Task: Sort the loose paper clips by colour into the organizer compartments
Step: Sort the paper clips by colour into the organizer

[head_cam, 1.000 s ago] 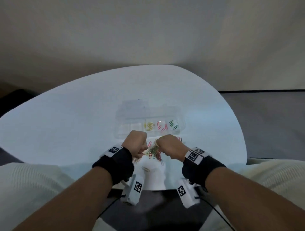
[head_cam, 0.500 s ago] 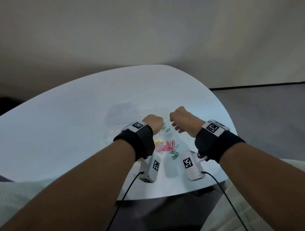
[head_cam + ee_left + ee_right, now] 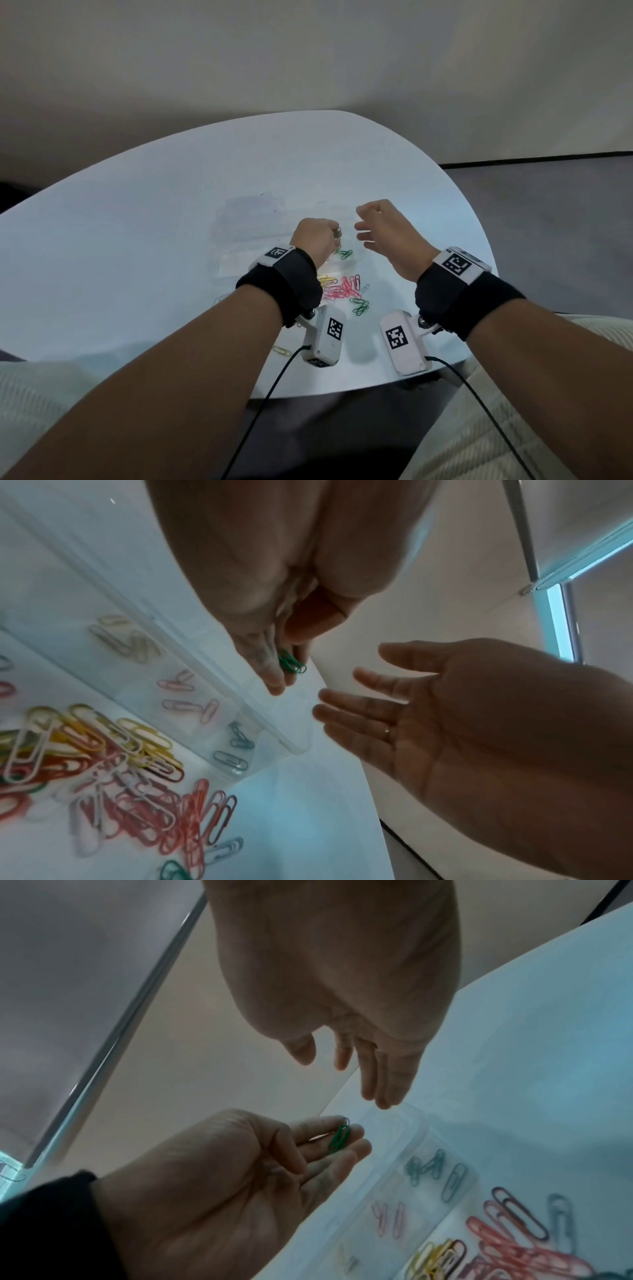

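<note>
My left hand [image 3: 333,235] hovers over the right end of the clear organizer [image 3: 246,236] and pinches green paper clips [image 3: 291,664] between thumb and fingers; the same clips [image 3: 339,1139] show in the right wrist view. To its right, my right hand [image 3: 363,230] is open, fingers spread, and holds nothing. The organizer's compartments hold yellow clips [image 3: 120,637], pink clips [image 3: 188,696] and green clips [image 3: 236,746]. A loose pile of mixed clips [image 3: 342,289] lies on the table in front of the organizer.
The rounded white table [image 3: 137,257] ends close behind the wrists and to the right. One yellow clip [image 3: 281,350] lies alone near the front edge, by the left wrist camera [image 3: 325,337]. Cables hang from both wrist cameras.
Both hands lifted off the pile and moved forward to the organizer. The left hand now carries green clips; the right hand has spread its fingers.
</note>
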`<state>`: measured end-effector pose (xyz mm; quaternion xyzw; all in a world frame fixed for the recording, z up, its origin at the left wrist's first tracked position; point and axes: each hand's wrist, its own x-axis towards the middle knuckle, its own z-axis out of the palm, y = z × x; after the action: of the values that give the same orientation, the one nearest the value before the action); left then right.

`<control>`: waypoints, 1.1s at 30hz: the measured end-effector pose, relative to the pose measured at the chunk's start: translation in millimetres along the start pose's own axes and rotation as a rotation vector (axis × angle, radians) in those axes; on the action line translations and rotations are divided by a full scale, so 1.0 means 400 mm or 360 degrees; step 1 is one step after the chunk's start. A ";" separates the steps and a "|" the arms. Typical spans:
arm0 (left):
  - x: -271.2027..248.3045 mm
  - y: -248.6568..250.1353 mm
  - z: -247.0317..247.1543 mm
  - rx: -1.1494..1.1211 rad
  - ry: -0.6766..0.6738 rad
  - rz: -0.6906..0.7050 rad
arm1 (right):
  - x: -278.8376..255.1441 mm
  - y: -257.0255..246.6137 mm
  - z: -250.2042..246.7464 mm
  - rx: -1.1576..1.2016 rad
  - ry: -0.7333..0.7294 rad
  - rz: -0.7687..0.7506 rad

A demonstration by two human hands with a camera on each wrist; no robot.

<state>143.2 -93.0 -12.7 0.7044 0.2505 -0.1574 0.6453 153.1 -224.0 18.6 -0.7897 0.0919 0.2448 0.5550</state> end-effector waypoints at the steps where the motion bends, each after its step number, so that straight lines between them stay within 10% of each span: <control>1: -0.002 0.001 0.005 0.0084 -0.0027 0.0028 | -0.003 0.005 -0.007 0.0031 0.0054 -0.0033; 14: -0.097 -0.071 -0.049 0.1492 0.0060 0.0438 | -0.002 0.175 -0.019 -0.1245 -0.0043 -0.0104; 33: -0.072 -0.234 -0.011 0.2190 -0.0247 0.0576 | -0.002 0.238 0.045 -0.1910 -0.0019 -0.0083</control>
<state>67.0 -89.2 -74.0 0.9690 -0.0729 -0.2198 0.0865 107.5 -242.3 -64.8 -0.9657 -0.0848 0.2447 0.0187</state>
